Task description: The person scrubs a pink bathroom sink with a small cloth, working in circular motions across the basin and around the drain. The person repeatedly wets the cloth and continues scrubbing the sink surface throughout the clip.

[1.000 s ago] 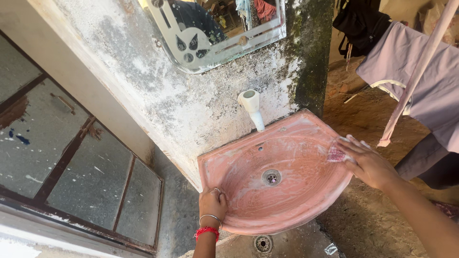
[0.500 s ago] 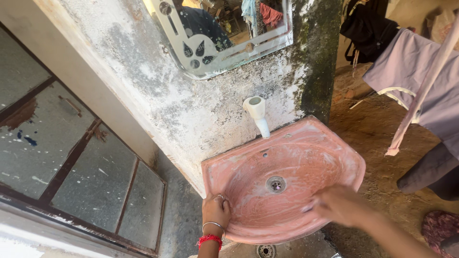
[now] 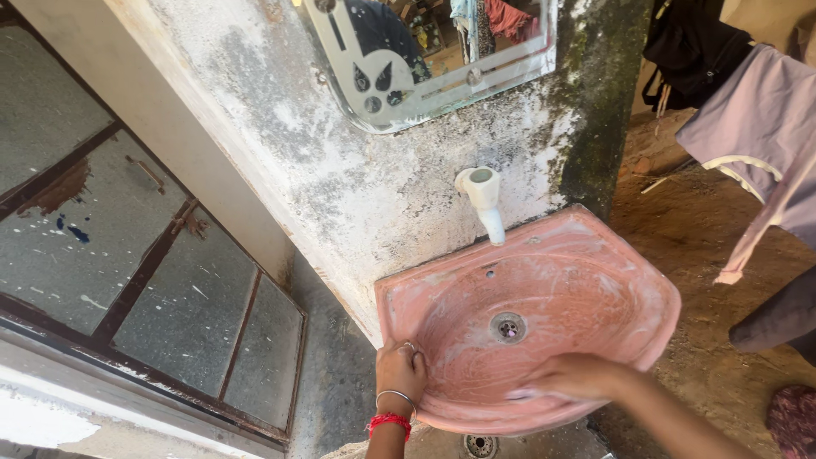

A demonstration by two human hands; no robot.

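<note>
Pink basin (image 3: pixel 595 280) under right hand (image 3: pixel 574 376)

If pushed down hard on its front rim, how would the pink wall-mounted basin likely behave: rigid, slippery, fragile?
The pink ceramic-looking basin probably stays rigid; it sits fixed against the wall. White soapy film coats it, so the right hand may slide. The left hand gripping its rim suggests it is being steadied.

Weathered, mould-stained plaster wall (image 3: pixel 357 170) above the hands carries a mirror (image 3: pixel 442 59). Glazed, rust-framed window (image 3: pixel 144 272) lies left; sunlit dirt ground (image 3: pixel 680 229) right.
</note>
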